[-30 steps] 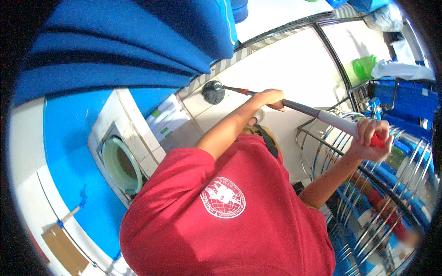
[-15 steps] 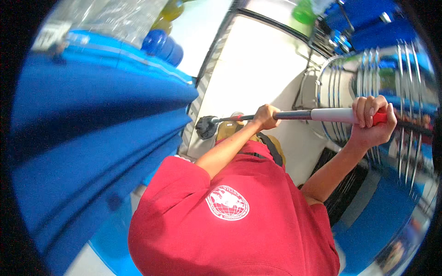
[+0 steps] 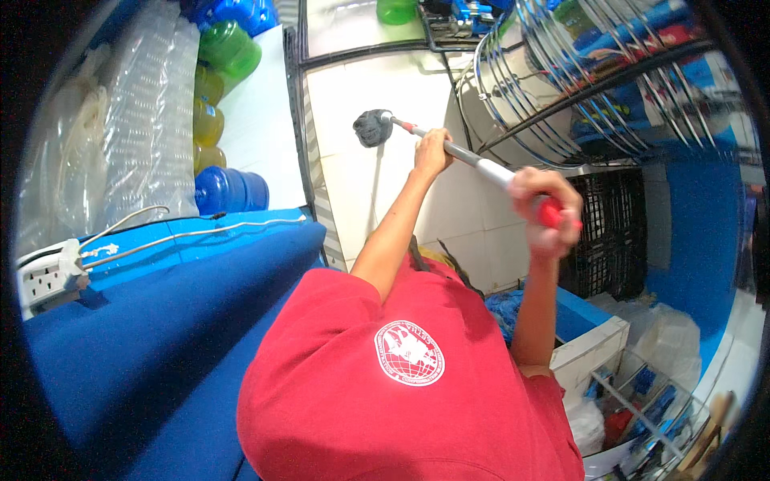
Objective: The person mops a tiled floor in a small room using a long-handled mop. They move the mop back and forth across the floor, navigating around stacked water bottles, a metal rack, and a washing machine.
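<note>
A mop (image 3: 495, 171) slants across the floor from upper left to lower right. Its dark grey mop head (image 3: 371, 128) rests on the pale tiles at the far end. My left hand (image 3: 433, 152) is closed round the grey pole, partway down toward the mop head. At the near end, my right hand (image 3: 547, 207) wraps the red grip, just past the white section of the handle. That right hand is slightly blurred.
Tall wire racks with goods stand at the right, beside black crates (image 3: 613, 228). Blue cloth (image 3: 160, 337) covers the left side, with a white power strip (image 3: 52, 276) and its cord at the edge. Beyond are large blue jugs (image 3: 231, 191), green and yellow bottles, and clear plastic packs (image 3: 148, 112).
The mop head has gone from beside my feet to farther out on the floor. The mop has swung from nearly level to a slant, both hands still round it. The view has turned.
</note>
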Available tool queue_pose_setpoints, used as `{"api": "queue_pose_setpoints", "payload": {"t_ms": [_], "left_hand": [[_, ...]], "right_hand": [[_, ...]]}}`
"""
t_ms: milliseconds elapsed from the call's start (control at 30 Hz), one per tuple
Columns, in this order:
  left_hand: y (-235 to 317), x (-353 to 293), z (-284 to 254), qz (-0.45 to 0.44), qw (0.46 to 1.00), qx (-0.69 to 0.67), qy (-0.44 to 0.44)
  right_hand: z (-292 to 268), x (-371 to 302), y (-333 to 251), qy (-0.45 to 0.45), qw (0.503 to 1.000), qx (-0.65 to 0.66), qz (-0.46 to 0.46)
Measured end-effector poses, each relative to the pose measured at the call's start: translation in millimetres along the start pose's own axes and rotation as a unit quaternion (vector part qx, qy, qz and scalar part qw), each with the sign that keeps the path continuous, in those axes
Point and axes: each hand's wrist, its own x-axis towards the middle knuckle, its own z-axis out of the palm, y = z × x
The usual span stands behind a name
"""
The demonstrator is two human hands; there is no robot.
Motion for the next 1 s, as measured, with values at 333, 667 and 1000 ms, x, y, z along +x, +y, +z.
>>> {"api": "queue_pose_setpoints", "payload": {"t_ms": [333,667,1000], "left_hand": [[-59,-76,11,0.117,0.983,0.095,-0.109],[45,-238,26,0.29,0.837,0.0,-0.463],[89,-401,42,0.467,0.496,0.006,-0.732]], "right_hand": [[58,-156,95,0.119,0.99,-0.068,-0.022],[33,-357,-67,0.494,0.864,-0.093,-0.039],[111,-434,-267,0.49,0.741,-0.364,0.28]]}}
